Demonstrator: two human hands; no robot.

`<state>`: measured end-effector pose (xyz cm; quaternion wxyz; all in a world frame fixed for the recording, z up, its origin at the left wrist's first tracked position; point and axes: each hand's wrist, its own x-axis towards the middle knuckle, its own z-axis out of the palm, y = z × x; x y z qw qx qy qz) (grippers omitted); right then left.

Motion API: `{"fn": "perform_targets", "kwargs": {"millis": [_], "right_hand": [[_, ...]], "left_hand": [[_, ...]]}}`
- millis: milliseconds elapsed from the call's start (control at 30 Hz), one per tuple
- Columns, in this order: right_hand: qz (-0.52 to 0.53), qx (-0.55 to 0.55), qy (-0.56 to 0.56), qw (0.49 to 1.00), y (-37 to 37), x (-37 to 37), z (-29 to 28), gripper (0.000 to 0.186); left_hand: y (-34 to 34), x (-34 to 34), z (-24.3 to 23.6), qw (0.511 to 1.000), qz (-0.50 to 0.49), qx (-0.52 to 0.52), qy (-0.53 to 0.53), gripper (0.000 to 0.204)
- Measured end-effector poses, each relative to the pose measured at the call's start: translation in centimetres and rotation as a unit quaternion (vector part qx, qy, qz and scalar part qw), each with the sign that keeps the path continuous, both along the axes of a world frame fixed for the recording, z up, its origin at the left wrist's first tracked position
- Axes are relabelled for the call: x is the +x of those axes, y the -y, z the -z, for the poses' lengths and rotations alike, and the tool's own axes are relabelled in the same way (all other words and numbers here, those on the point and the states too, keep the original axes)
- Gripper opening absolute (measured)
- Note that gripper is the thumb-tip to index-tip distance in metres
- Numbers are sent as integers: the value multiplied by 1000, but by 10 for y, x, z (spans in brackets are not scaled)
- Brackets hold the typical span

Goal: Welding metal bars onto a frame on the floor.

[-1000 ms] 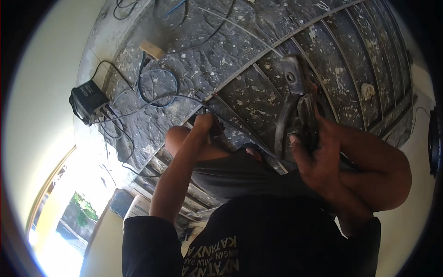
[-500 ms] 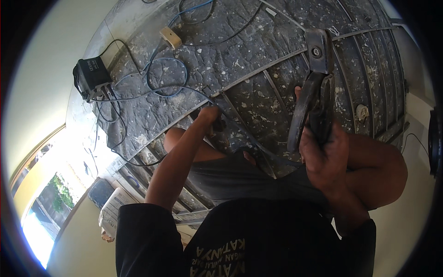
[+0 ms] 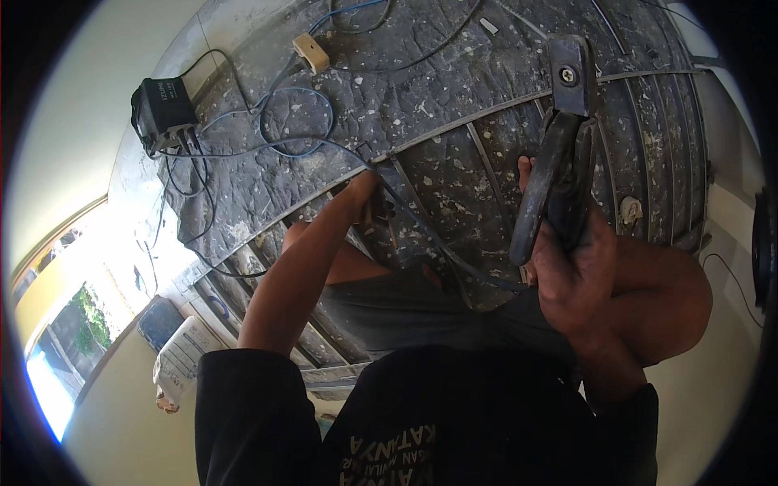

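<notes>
Bars (image 3: 485,162) already span the metal frame (image 3: 468,121), the right hand (image 3: 577,279) clasps a dark tool (image 3: 571,89), but whether the left hand (image 3: 365,191), by the far edge, pinches anything, or what remains, is unclear.

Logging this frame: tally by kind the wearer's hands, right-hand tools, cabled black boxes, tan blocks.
Hands (left hand, right hand): 2
Dark tool: 1
Black box: 1
Tan block: 1
Total: 5

The black clamp (image 3: 557,154) now overlaps the metal bar (image 3: 463,124).
</notes>
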<state>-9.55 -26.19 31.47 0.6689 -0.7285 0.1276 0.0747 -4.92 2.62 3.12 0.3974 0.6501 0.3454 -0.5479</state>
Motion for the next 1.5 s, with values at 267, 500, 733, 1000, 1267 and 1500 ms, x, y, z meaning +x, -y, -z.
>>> {"fn": "perform_targets", "kwargs": {"millis": [267,500,733,1000,1267,1500], "right_hand": [[-30,-16,18,999,6,1,8,24],[-32,46,-90,994,1,5,-6,15],[-49,46,-69,995,-24,28,-7,11],[-136,30,-76,987,-45,42,-10,15],[-160,38,-77,983,-70,52,-5,18],[-311,64,-43,947,-66,73,11,21]], "left_hand": [[11,-7,-47,980,-177,-40,-78,24],[13,-24,-66,952,-285,-91,-57,33],[23,-53,-65,875,-468,-127,-4,32],[18,-78,-35,869,-467,-147,71,48],[28,-72,-91,789,-446,193,377,73],[75,-154,-197,636,-337,203,664,53]]}}
